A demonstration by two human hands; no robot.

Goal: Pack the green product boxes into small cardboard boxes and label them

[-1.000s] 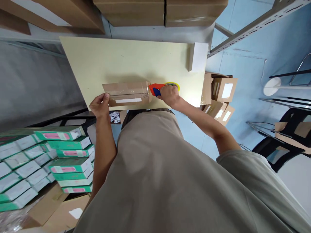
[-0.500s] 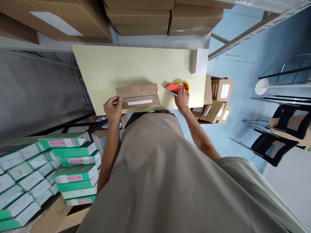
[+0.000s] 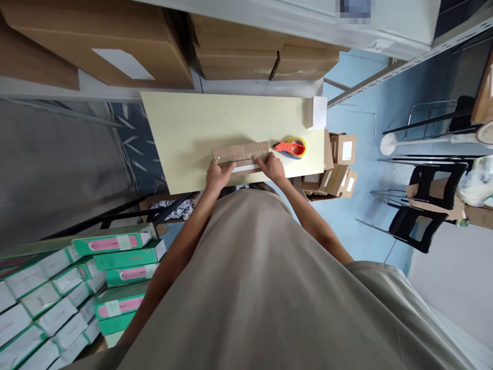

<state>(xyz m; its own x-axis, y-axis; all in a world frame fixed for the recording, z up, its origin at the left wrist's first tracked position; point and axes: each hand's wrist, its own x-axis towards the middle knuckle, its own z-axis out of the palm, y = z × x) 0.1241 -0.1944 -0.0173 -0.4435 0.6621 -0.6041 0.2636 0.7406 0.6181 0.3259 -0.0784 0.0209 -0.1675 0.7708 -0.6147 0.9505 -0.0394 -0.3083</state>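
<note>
A long brown cardboard box (image 3: 241,152) with a white label strip on its near side lies on the pale yellow tabletop (image 3: 185,121). My left hand (image 3: 217,174) grips its left end, thumb along the near side. At the right end, my right hand (image 3: 272,168) holds it the same way, thumb pressed on the cardboard. The undersides of the fingers are partly hidden by the box. Just right of the right hand, a red tape dispenser (image 3: 293,148) with a yellow roll rests on the table, touched by neither hand.
A white box (image 3: 318,112) stands at the table's back right corner. Large cartons (image 3: 239,64) fill the shelf behind. Green and white boxes (image 3: 119,259) are stacked at the lower left. Opened cartons (image 3: 333,177) lie right of the table, and black chairs (image 3: 419,226) stand farther right.
My right hand has let go of the tape dispenser and moved left onto the cardboard box. Both hands now hold the box, which has been turned. The camera view has shifted.
</note>
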